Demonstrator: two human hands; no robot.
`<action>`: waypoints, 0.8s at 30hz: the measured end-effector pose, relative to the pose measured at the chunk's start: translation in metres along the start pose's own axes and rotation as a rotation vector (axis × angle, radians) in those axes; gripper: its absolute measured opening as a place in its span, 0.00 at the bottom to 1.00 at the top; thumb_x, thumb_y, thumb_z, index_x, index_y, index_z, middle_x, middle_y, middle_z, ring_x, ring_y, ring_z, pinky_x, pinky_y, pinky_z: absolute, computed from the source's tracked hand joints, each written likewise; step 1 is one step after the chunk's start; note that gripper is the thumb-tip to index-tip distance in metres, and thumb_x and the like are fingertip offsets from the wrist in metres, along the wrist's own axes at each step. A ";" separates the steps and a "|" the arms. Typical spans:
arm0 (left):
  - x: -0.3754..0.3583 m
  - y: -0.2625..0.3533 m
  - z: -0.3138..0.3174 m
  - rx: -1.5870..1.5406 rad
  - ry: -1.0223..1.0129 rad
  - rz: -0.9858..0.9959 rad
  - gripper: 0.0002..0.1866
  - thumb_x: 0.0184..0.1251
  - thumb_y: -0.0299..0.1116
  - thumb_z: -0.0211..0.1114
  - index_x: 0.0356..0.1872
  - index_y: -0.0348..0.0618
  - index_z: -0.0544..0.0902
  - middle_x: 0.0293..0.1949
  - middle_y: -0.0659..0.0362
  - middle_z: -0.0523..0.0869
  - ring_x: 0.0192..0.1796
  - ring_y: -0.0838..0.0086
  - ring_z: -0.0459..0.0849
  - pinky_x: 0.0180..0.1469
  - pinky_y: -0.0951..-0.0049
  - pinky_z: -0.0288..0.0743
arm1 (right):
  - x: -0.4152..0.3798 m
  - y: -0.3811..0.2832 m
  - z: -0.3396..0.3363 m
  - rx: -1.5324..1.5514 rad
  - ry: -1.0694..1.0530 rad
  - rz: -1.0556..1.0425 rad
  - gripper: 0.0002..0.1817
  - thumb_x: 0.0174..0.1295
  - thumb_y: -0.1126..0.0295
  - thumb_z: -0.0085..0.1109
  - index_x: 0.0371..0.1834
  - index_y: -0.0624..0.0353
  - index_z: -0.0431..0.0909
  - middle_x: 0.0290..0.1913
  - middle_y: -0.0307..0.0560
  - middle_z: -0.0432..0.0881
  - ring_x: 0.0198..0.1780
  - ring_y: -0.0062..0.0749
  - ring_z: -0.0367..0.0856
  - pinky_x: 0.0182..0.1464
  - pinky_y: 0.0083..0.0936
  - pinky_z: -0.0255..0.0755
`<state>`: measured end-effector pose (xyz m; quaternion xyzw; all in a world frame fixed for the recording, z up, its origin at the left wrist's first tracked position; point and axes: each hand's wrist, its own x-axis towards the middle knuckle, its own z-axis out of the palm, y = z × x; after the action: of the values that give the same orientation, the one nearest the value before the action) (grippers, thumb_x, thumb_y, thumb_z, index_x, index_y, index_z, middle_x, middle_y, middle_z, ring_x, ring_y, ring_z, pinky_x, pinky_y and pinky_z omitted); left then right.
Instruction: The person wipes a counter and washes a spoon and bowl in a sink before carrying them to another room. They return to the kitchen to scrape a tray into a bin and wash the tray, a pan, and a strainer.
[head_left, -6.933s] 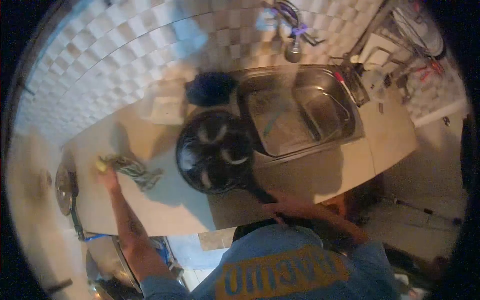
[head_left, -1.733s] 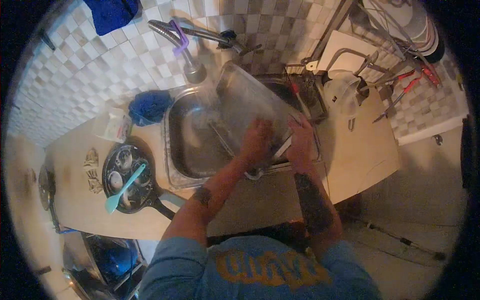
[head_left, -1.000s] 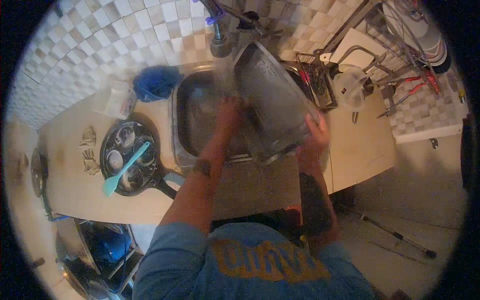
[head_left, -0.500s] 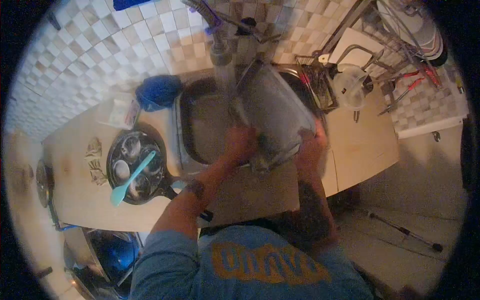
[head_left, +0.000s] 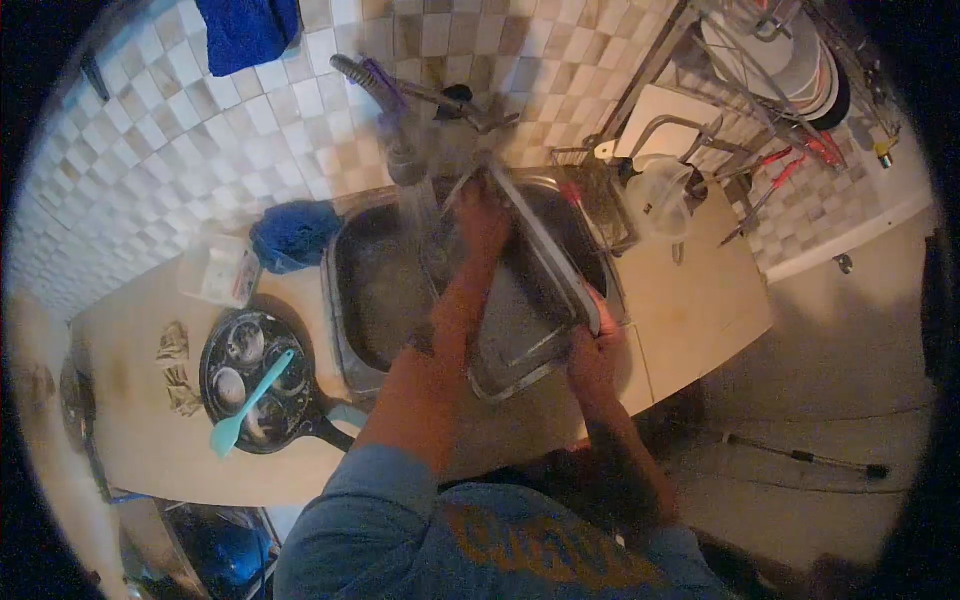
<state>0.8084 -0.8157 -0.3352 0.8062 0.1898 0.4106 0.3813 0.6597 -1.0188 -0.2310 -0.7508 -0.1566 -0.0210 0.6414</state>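
A large rectangular dish (head_left: 530, 310), greyish and tilted on its side, is held over the sink (head_left: 385, 290). My right hand (head_left: 597, 345) grips its near right rim. Inside the dish, near its far end, my left hand (head_left: 485, 215) presses against the surface with its fingers curled. Whatever it may hold is hidden by the hand and blur. Water runs from the faucet (head_left: 402, 165) just left of the dish.
A dark pan (head_left: 325, 425) with round hollows and a turquoise spatula (head_left: 250, 405) sits left of the sink. Behind it are a white tub (head_left: 220, 272) and a blue cloth (head_left: 297, 237). At right stand a cutlery basket (head_left: 605, 215) and a clear jug (head_left: 660, 200).
My left hand has moved from the dish's near end to its far end. The dish is turned more on edge, its inside now facing left. The whole view has shifted slightly.
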 end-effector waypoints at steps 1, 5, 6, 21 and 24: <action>-0.008 -0.013 0.006 0.027 -0.025 0.079 0.17 0.67 0.36 0.57 0.51 0.35 0.76 0.50 0.38 0.79 0.52 0.39 0.76 0.56 0.48 0.70 | -0.001 0.006 -0.001 0.004 -0.005 -0.009 0.30 0.51 0.80 0.42 0.63 0.69 0.70 0.60 0.52 0.75 0.62 0.35 0.72 0.66 0.30 0.62; -0.049 -0.060 -0.039 0.095 -0.397 -0.251 0.17 0.62 0.31 0.57 0.50 0.31 0.75 0.51 0.36 0.75 0.55 0.40 0.72 0.58 0.46 0.66 | -0.007 0.005 -0.008 -0.012 -0.010 0.013 0.30 0.52 0.80 0.43 0.63 0.69 0.69 0.61 0.51 0.74 0.62 0.36 0.71 0.67 0.30 0.60; -0.060 -0.083 -0.041 0.181 -0.254 -0.228 0.16 0.62 0.32 0.57 0.46 0.32 0.76 0.48 0.38 0.77 0.53 0.41 0.73 0.56 0.46 0.67 | -0.009 0.006 -0.009 0.009 -0.025 -0.035 0.29 0.53 0.79 0.45 0.63 0.68 0.70 0.61 0.51 0.74 0.63 0.37 0.71 0.67 0.31 0.60; 0.030 0.010 -0.052 -0.167 -0.133 -0.027 0.20 0.74 0.33 0.47 0.62 0.37 0.70 0.54 0.41 0.78 0.59 0.43 0.73 0.63 0.54 0.64 | 0.002 -0.004 0.002 0.021 -0.156 -0.078 0.27 0.51 0.77 0.49 0.59 0.68 0.73 0.56 0.49 0.77 0.59 0.33 0.74 0.65 0.29 0.63; -0.028 0.056 -0.065 -0.480 -0.360 -0.118 0.22 0.75 0.34 0.46 0.66 0.38 0.64 0.65 0.41 0.69 0.68 0.46 0.65 0.67 0.54 0.60 | 0.013 0.011 0.009 0.059 -0.130 -0.044 0.27 0.50 0.78 0.48 0.58 0.68 0.74 0.54 0.47 0.78 0.57 0.30 0.74 0.63 0.26 0.64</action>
<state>0.7386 -0.8390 -0.2826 0.7405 0.0635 0.2713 0.6116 0.6740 -1.0091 -0.2402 -0.7276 -0.2152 0.0183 0.6512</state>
